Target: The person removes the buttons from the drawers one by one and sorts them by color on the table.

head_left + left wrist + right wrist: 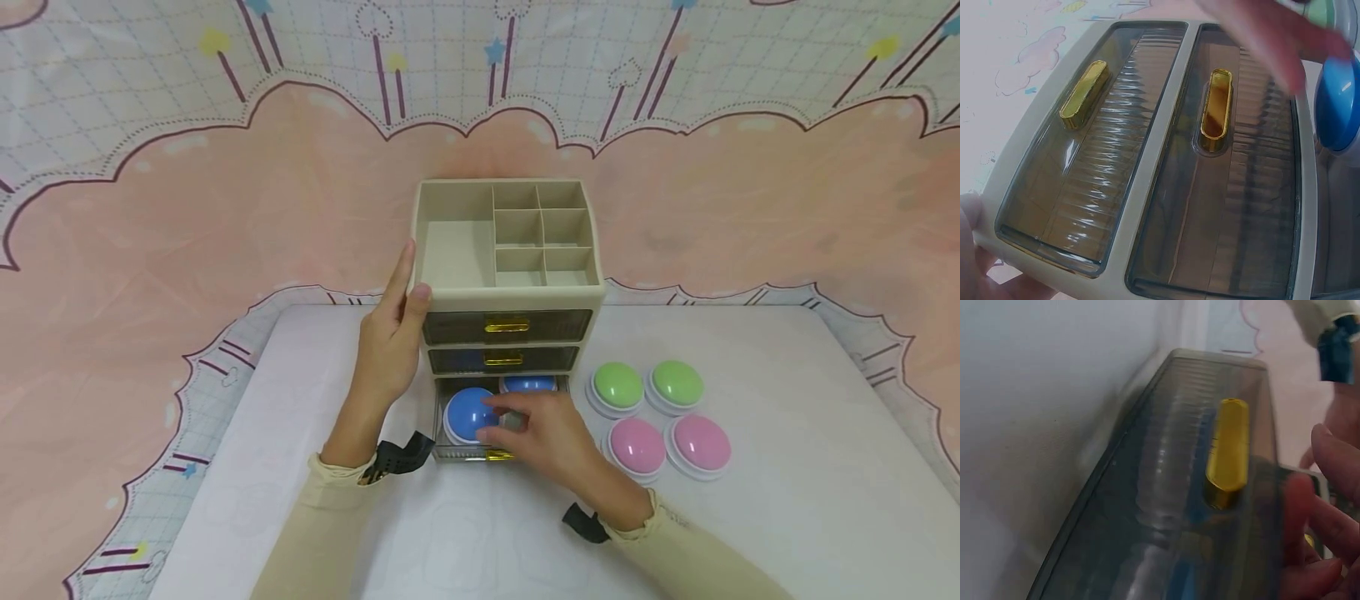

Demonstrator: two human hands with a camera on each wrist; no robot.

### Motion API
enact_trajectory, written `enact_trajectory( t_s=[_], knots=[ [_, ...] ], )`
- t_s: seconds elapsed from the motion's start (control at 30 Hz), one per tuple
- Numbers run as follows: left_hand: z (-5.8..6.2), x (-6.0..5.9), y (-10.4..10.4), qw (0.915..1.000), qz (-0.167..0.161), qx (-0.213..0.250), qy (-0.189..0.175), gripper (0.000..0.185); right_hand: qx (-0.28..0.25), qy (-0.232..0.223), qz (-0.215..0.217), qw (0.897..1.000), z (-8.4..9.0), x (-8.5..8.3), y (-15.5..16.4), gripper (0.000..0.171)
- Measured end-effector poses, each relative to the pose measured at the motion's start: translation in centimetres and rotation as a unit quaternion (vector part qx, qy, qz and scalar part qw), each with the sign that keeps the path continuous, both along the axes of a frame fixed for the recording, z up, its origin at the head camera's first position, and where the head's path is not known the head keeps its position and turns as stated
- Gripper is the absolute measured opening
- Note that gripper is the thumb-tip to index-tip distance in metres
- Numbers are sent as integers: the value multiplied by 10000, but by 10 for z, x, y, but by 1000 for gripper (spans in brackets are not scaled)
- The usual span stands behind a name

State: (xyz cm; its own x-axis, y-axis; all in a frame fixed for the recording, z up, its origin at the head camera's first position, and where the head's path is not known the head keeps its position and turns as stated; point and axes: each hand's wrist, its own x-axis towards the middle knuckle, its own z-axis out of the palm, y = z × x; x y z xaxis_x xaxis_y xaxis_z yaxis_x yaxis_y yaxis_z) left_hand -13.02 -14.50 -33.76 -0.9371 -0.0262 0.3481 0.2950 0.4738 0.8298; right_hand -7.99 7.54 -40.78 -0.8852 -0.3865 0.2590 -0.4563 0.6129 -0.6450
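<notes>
A cream desk organizer [510, 297] with smoky clear drawers stands on the table, its bottom drawer [460, 453] pulled out. My left hand [390, 342] rests along the organizer's left side, fingers straight and thumb near the front corner. In the drawer lie a blue dome-shaped button [468, 410] on a white base and, behind it, a second blue dome button [528, 383], partly hidden. My right hand [551, 433] is over the drawer, its thumb and forefinger spread apart at the near blue button's right side. In the left wrist view, a blurred finger reaches over the blue dome [1338, 103].
Right of the organizer sit two green dome buttons [618, 385] and, nearer, two pink ones [636, 446]. Two closed drawers with gold handles [506, 326] are above the open one. A patterned cloth [750, 192] hangs behind the white table [825, 500].
</notes>
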Motion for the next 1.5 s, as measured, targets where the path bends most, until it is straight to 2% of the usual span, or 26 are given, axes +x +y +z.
enact_trajectory(
  t_s=[0.1, 0.17, 0.4, 0.67, 0.93, 1.1, 1.37, 1.5],
  knots=[
    [0, 0, 0, 10000, 4, 0, 14, 56, 256, 281, 49, 9993, -4, -7, -9, 39],
    [0, 0, 0, 10000, 8, 6, 40, 56, 357, 277, 67, 9990, -5, -10, -14, 40],
    [0, -1, 0, 9999, 59, 2, 84, 56, 675, -467, 29, 9966, -6, -17, -25, 51],
    [-1, -1, 0, 9999, 50, -30, 89, 58, 902, -792, 302, 9923, -11, -25, -29, 58],
    [0, 0, 0, 9999, 69, -26, 101, 57, 1191, -1120, 260, 9862, -13, -28, -30, 64],
    [-1, 0, 0, 10000, 60, -9, 75, 56, 1388, -903, 172, 9860, -12, -27, -32, 65],
    [-1, 0, 0, 10000, 22, 27, 59, 57, 1708, -95, -209, 9850, -10, -22, -32, 62],
    [0, 1, 1, 10000, 21, 27, 68, 57, 1736, 45, -352, 9842, -8, -20, -32, 61]
  ],
)
